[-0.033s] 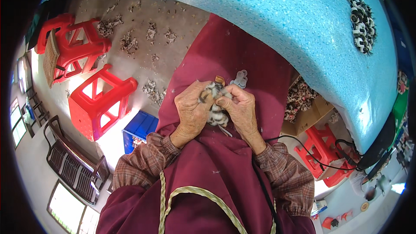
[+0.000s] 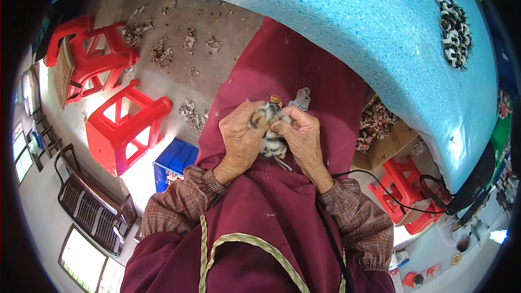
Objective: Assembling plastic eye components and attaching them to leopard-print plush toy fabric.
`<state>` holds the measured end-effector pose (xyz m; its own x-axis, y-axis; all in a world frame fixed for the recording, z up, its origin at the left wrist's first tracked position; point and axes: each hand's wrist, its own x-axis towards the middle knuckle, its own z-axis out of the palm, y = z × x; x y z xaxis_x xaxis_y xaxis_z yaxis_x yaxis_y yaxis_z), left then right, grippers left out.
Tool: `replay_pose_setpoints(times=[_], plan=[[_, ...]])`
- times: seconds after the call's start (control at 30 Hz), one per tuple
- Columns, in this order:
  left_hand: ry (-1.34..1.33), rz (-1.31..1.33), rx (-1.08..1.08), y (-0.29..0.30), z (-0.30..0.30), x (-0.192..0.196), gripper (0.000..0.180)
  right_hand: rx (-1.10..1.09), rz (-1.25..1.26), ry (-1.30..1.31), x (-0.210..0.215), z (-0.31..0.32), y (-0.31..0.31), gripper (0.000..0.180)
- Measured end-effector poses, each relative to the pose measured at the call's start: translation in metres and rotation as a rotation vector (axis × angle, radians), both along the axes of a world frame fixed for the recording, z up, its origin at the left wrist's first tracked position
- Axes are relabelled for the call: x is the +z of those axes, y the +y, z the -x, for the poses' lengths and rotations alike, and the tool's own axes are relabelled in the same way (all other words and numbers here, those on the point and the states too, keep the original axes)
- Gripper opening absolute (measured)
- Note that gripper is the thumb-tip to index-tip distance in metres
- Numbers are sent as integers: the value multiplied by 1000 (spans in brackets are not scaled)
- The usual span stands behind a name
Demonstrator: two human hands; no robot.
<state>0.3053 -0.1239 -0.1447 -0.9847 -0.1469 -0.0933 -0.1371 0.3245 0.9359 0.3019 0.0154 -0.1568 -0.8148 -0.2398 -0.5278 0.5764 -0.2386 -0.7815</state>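
Over my lap, on a maroon apron [image 2: 325, 125], I hold a small striped plush toy [image 2: 272, 145] in white, black and orange fur. My left hand [image 2: 242, 133] is closed round its left side. From the right, my right hand [image 2: 298, 135] pinches the plush near its upper part; the fingertips hide what exactly they grip. A small orange-brown tag [image 2: 275, 99] sticks out just above the toy. Beyond my right fingers lie several translucent plastic discs [image 2: 300, 99] on the apron. A thin pale strip [image 2: 283, 165] hangs below the toy.
A light blue speckled table [image 2: 347, 16] curves across the far side, bearing a pile of black and white parts [image 2: 453, 31]. Red stools [image 2: 127, 130] and a blue bin [image 2: 176, 161] stand left. On the right is a cardboard box [image 2: 388, 144] of scraps, with a black cable [image 2: 380, 184] nearby.
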Motion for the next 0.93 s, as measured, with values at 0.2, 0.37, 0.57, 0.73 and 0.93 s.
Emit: replay_pose_setpoints(times=[0.2, 0.37, 0.57, 0.73, 0.93], plan=[[-378, -489, 149, -4, 3, 15, 20, -44, 129, -70, 13, 5, 9, 21], [-496, -662, 73, -8, 3, 25, 21, -112, 497, -238, 18, 5, 32, 21], [-287, -297, -216, -5, 0, 23, 23, -106, 261, -74, 27, -11, 29, 20], [-645, -764, -126, -5, 1, 41, 29, -146, 169, 34, 33, -12, 31, 16], [-945, -992, -166, -10, -7, 53, 44, -126, 108, 135, 32, -16, 27, 25]])
